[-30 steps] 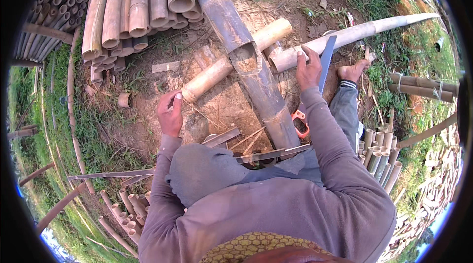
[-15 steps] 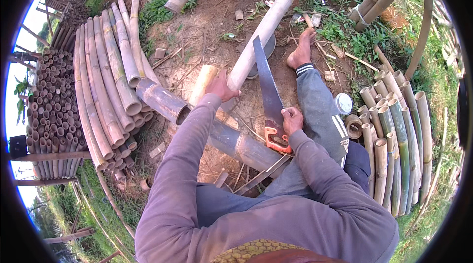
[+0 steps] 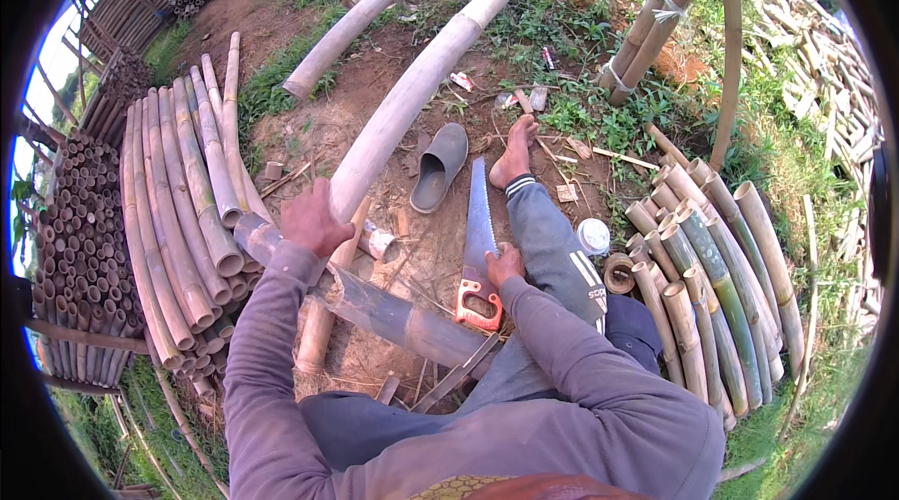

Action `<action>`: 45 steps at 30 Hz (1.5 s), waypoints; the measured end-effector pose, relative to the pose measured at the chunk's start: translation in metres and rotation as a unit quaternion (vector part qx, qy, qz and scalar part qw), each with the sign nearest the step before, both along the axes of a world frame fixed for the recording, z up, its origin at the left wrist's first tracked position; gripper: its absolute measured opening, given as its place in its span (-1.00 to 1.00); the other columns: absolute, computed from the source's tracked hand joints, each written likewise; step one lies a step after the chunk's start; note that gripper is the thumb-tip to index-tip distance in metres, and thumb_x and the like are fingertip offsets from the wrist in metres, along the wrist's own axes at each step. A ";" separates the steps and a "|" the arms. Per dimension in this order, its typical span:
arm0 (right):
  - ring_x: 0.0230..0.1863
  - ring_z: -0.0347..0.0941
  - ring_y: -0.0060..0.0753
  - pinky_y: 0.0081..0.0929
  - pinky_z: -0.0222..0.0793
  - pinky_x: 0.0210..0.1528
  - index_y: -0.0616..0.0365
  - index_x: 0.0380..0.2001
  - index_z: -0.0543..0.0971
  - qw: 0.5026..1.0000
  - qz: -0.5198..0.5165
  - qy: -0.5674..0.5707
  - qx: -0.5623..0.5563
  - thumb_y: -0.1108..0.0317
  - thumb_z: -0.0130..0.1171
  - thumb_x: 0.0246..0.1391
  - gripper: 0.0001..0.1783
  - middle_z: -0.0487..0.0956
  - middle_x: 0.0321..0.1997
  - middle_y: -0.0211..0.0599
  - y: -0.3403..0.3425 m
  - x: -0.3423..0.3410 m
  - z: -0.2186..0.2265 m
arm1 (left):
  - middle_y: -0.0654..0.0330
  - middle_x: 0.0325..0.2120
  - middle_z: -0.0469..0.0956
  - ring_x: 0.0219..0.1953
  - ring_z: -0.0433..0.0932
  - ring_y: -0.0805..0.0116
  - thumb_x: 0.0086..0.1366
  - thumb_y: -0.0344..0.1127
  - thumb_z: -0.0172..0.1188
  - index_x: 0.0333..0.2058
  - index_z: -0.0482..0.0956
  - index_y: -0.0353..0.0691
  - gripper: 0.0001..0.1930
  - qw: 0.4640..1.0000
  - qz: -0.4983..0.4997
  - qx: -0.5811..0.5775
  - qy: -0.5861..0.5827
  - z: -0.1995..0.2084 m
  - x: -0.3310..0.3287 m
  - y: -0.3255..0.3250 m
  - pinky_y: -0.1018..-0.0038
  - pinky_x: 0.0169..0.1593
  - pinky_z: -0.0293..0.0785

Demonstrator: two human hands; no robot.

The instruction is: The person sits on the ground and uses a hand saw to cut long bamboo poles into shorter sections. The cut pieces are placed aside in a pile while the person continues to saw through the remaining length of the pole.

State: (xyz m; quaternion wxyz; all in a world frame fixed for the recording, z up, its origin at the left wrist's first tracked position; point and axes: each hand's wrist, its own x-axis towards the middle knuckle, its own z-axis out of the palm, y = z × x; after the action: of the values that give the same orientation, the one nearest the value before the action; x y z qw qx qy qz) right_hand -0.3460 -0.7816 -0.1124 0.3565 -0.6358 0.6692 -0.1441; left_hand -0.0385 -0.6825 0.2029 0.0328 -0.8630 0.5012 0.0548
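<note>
My left hand is closed around the near end of a long pale bamboo pole, which stretches away toward the far side. In my right hand is a handsaw, gripped where the blade meets the orange handle. The saw's blade points away from me, clear of the pole. A thick dark bamboo length lies crosswise in front of my legs, below both hands. A thinner, paler bamboo piece crosses it near my left forearm.
Stacked bamboo poles lie at the left, with cut ends piled behind. More cut bamboo lengths stand bundled at the right. A grey sandal, a white-lidded container and several far poles lie on the ground.
My left hand and the pole's near end have moved left and toward me, uncovering the sandal. My right hand still holds the saw. The whole view has shifted.
</note>
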 end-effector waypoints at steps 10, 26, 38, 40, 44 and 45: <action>-0.14 0.59 -0.44 -0.33 0.48 -0.16 0.18 0.01 0.68 0.911 0.003 -0.398 0.111 -0.26 0.34 0.20 -0.33 0.66 -0.16 -0.33 -0.045 0.046 0.090 | 0.04 -0.17 0.69 0.03 0.68 -0.02 -0.31 0.00 0.57 0.08 0.49 -0.07 -0.13 0.969 0.189 0.123 0.104 0.013 0.007 0.449 0.06 0.38 0.24; 0.41 0.30 0.00 0.41 0.10 0.45 0.02 0.43 0.24 0.664 0.147 -0.469 0.564 -0.24 0.53 0.05 0.07 0.37 0.42 -0.18 0.375 0.243 0.233 | 0.02 0.30 0.50 0.32 0.45 -0.02 0.26 0.38 0.38 0.42 0.27 -0.17 -0.02 0.347 0.371 -0.682 0.526 -0.195 -0.097 0.552 -0.02 0.34 0.34; 0.16 0.54 0.14 -0.05 0.40 0.26 0.20 0.13 0.61 0.678 0.727 -0.001 -0.107 -0.07 0.39 0.18 -0.36 0.66 0.07 0.03 0.224 0.052 0.146 | 0.05 0.22 0.51 0.27 0.46 -0.12 0.06 0.14 0.45 0.28 0.43 0.01 -0.18 0.125 0.511 -0.799 0.291 -0.230 0.074 0.700 -0.36 0.25 0.39; 0.17 0.51 0.07 -0.07 0.35 0.28 0.18 0.09 0.62 0.650 0.744 0.038 -0.150 -0.04 0.41 0.15 -0.39 0.64 0.06 -0.05 0.218 0.037 0.153 | 0.05 0.22 0.51 0.27 0.46 -0.12 0.05 0.13 0.44 0.27 0.44 0.03 -0.19 0.116 0.526 -0.793 0.286 -0.246 0.062 0.713 -0.36 0.25 0.37; 0.19 0.48 -0.01 -0.09 0.29 0.31 0.14 0.12 0.60 0.555 0.815 0.061 -0.155 -0.06 0.42 0.07 -0.34 0.62 0.08 -0.09 0.231 0.039 0.147 | 0.13 0.20 0.53 0.28 0.46 -0.06 0.06 0.14 0.44 0.24 0.46 0.10 -0.24 0.095 0.546 -0.782 0.285 -0.266 0.057 0.734 -0.30 0.32 0.28; 0.14 0.52 0.06 -0.09 0.34 0.27 0.13 0.13 0.58 0.552 0.818 0.055 -0.152 -0.04 0.41 0.04 -0.33 0.61 0.10 -0.11 0.238 0.036 0.138 | 0.18 0.20 0.53 0.29 0.45 -0.02 0.08 0.15 0.45 0.24 0.45 0.11 -0.24 0.112 0.546 -0.774 0.300 -0.256 0.056 0.716 -0.26 0.35 0.24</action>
State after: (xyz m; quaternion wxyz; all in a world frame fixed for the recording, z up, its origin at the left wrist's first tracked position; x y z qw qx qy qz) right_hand -0.3100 -0.5440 0.0258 0.1811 -0.9605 -0.1529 0.1460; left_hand 0.0173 0.0338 -0.0528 -0.8448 -0.3790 -0.3628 -0.1046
